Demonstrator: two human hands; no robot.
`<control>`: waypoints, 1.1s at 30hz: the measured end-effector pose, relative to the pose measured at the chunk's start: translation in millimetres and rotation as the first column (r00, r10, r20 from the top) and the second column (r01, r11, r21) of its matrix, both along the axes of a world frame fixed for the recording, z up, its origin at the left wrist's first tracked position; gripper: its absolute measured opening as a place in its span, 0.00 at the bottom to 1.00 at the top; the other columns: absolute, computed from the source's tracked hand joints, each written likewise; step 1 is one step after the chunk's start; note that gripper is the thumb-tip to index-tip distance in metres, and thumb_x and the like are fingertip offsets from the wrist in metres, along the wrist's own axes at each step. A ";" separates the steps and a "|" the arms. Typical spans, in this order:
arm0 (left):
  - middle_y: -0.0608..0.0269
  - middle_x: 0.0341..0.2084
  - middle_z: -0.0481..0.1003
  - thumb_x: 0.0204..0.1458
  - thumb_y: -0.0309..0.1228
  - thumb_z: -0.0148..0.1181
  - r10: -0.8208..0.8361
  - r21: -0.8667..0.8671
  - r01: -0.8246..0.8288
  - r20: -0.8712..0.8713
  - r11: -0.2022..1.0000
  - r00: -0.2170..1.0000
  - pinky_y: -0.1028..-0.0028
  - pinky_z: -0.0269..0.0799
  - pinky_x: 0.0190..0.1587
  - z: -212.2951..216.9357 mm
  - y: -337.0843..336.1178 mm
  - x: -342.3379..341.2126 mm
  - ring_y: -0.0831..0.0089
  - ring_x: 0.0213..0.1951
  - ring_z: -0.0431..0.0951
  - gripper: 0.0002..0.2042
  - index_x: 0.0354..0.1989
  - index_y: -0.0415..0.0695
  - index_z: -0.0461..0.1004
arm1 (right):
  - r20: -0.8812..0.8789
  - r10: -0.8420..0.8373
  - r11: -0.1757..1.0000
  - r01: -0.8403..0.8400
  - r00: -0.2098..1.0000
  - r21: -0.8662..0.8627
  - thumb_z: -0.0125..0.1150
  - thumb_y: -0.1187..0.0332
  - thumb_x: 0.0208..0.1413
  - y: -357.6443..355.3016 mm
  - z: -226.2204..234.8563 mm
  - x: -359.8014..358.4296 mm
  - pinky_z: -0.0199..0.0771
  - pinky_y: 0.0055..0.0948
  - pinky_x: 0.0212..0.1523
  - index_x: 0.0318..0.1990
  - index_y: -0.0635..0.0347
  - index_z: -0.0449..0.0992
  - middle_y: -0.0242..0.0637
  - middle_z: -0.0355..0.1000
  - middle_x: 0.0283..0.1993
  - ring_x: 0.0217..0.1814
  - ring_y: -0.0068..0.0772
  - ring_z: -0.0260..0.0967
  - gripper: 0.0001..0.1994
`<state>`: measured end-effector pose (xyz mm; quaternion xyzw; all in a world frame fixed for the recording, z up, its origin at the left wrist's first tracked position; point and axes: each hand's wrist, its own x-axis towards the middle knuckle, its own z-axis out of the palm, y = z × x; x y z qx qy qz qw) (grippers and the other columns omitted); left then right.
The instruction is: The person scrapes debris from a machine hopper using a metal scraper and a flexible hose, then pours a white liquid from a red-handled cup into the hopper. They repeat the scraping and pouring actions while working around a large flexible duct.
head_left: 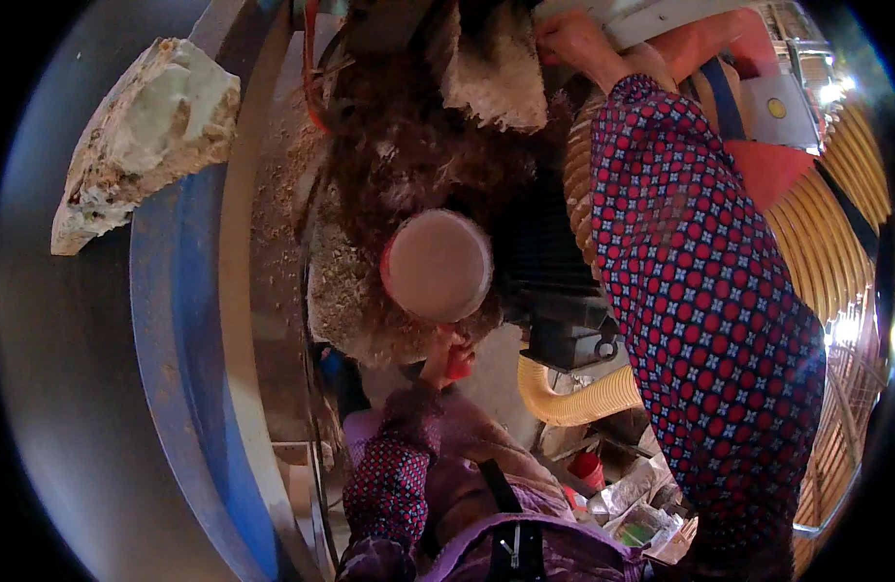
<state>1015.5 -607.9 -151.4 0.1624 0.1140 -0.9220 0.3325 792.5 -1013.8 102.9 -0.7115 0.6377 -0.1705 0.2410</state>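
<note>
Low in the middle, my left hand [443, 357] is closed round the red handle of a round dipper [438, 267]. A pale pinkish-beige surface fills its wide mouth, and a bit of red wall shows at its left side. My right arm, in a red-and-navy patterned sleeve, reaches to the top. There my right hand [581, 47] has its fingers curled beside a rough pale block [496, 82]; what they grip, if anything, is hidden. Under and beyond the dipper lies a mass of brown fibrous material [408, 145].
A jagged whitish chunk [156, 131] rests on the blue metal frame [180, 281] at the left. Dark ribbed machinery [549, 242] stands right of the dipper. Yellow ribbed hose [578, 393] curves below it, near a red bucket [587, 469] and clutter on the floor.
</note>
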 end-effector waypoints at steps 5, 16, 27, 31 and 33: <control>0.72 0.21 0.62 0.44 0.27 0.53 -0.029 0.027 0.032 -0.124 0.999 0.992 0.75 0.59 0.20 -14.3 0.0 17.2 0.79 0.17 0.59 0.07 0.27 0.56 0.63 | -0.055 0.196 0.981 -0.195 0.979 0.015 0.57 0.73 0.46 10.4 22.7 38.4 0.73 0.27 0.28 0.35 0.70 0.76 0.42 0.73 0.27 0.30 0.28 0.72 0.10; 0.71 0.22 0.63 0.43 0.22 0.50 0.067 0.095 -0.074 0.076 0.993 0.995 0.75 0.59 0.21 34.0 -27.1 60.9 0.80 0.17 0.59 0.07 0.28 0.52 0.64 | -0.407 -0.074 0.995 0.039 0.910 -0.094 0.56 0.71 0.47 33.0 21.9 55.7 0.72 0.28 0.31 0.34 0.63 0.77 0.43 0.73 0.25 0.25 0.27 0.72 0.08; 0.69 0.21 0.63 0.46 0.27 0.50 0.050 -0.003 -0.050 -0.017 0.999 0.999 0.75 0.60 0.21 17.3 -46.4 84.4 0.79 0.17 0.60 0.05 0.32 0.50 0.64 | -0.617 0.018 0.926 -0.247 0.786 -0.286 0.54 0.76 0.36 22.0 7.8 54.1 0.69 0.41 0.38 0.29 0.62 0.75 0.52 0.70 0.29 0.35 0.52 0.69 0.09; 0.70 0.20 0.64 0.44 0.23 0.51 0.001 0.157 0.021 -0.140 0.987 0.990 0.77 0.59 0.20 40.6 -27.0 80.4 0.80 0.16 0.59 0.08 0.31 0.49 0.63 | -0.533 -0.211 0.949 0.040 0.820 -0.314 0.54 0.76 0.38 16.9 -11.0 51.3 0.68 0.44 0.41 0.29 0.63 0.75 0.53 0.71 0.32 0.40 0.55 0.68 0.08; 0.70 0.20 0.63 0.44 0.22 0.51 -0.111 0.101 0.128 -0.159 0.987 0.981 0.76 0.58 0.20 57.0 -23.7 89.2 0.80 0.15 0.59 0.08 0.31 0.50 0.64 | -0.507 -0.319 0.938 0.191 0.800 -0.289 0.53 0.76 0.39 31.4 -0.7 77.5 0.67 0.45 0.42 0.30 0.64 0.74 0.55 0.70 0.35 0.42 0.58 0.66 0.08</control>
